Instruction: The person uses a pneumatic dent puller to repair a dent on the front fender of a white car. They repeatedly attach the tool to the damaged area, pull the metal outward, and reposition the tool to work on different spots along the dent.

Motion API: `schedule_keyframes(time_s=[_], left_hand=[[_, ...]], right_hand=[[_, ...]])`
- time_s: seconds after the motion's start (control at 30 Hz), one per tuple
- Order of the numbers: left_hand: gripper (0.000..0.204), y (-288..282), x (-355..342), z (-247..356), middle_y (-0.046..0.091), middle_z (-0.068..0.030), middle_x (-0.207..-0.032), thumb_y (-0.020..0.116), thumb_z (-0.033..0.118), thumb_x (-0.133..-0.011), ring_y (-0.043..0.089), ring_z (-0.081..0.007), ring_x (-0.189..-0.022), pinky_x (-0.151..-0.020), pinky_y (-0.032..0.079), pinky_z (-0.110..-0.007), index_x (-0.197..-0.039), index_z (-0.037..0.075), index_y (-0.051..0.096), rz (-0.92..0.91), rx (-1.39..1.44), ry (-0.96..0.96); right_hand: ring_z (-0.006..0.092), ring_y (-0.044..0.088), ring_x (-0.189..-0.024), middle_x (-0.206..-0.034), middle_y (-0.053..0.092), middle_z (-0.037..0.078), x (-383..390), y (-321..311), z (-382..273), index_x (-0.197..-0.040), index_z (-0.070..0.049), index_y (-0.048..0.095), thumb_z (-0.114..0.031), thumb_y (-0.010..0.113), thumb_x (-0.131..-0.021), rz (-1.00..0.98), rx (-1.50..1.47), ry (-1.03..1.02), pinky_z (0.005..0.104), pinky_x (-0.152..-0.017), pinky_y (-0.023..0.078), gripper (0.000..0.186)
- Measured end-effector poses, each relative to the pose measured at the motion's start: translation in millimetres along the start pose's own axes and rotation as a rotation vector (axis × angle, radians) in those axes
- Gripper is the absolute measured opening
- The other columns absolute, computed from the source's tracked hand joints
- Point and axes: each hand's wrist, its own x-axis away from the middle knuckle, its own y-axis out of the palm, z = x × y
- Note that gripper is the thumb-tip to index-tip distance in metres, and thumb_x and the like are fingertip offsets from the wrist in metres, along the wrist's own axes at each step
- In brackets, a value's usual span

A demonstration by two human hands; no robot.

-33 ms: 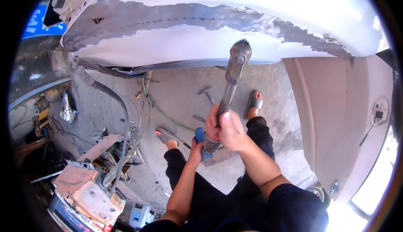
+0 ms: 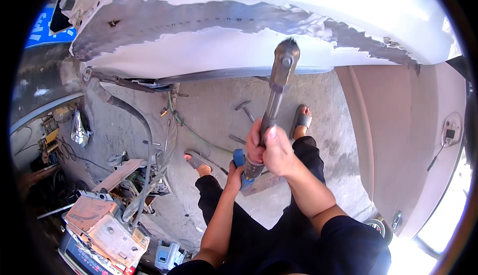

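In front of me I hold a long-necked tool (image 2: 273, 106) with a rounded metal head, a dark tip, and a blue rear part (image 2: 247, 180); its exact kind I cannot tell. My right hand (image 2: 271, 148) wraps round its neck, thumb on top. Lower down, my left hand (image 2: 235, 176) grips the tool at its blue rear part. The head overlaps the lower white edge of a vehicle body panel (image 2: 224, 51); whether the tip touches it I cannot tell. Above it, a bare grey metal strip (image 2: 194, 13) with ragged paint edges carries a row of small marks.
Between my sandalled feet and the panel a hammer (image 2: 245, 108) lies on the concrete floor, near a green hose (image 2: 191, 134). On the right stands an open vehicle door (image 2: 406, 140). At lower left are a worn boxy machine (image 2: 107, 230), a thick hose (image 2: 134, 113) and a blue-grey plastic piece (image 2: 168, 255).
The tool has risen slightly toward the panel, its head a little higher. Both hands have shifted slightly with it and keep their grip.
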Motion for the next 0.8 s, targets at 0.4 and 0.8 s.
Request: schedule_keyframes(time_s=[0.4,0.8], left_hand=[[0.046,33.4,44.9,-15.5,0.053,-0.0145,-0.105,0.053,0.024,-0.085,0.053,-0.0215,-0.096,-0.085,0.044,-0.033,-0.12,-0.003,0.039,0.081,0.021,-0.147],[0.077,19.4,44.2,109.4,0.059,-0.0275,-0.103,0.062,0.033,-0.082,0.061,-0.0373,-0.096,-0.085,0.047,-0.038,-0.136,-0.007,0.024,0.076,-0.584,0.197]], right_hand=[[0.0073,0.03,-0.046,-0.056,0.033,0.0,-6.3,-6.2,-29.3,-0.078,-0.008,0.035,-0.062,0.031,-0.096,-0.027,-0.052,0.205,0.0226,-0.042,0.029,0.057],[0.0104,0.024,-0.038,-0.05,0.027,-0.003,61.2,-12.4,-57.7,-0.073,-0.014,0.035,-0.074,0.033,-0.088,0.039,-0.318,-0.332,0.0268,-0.037,0.025,0.062]])
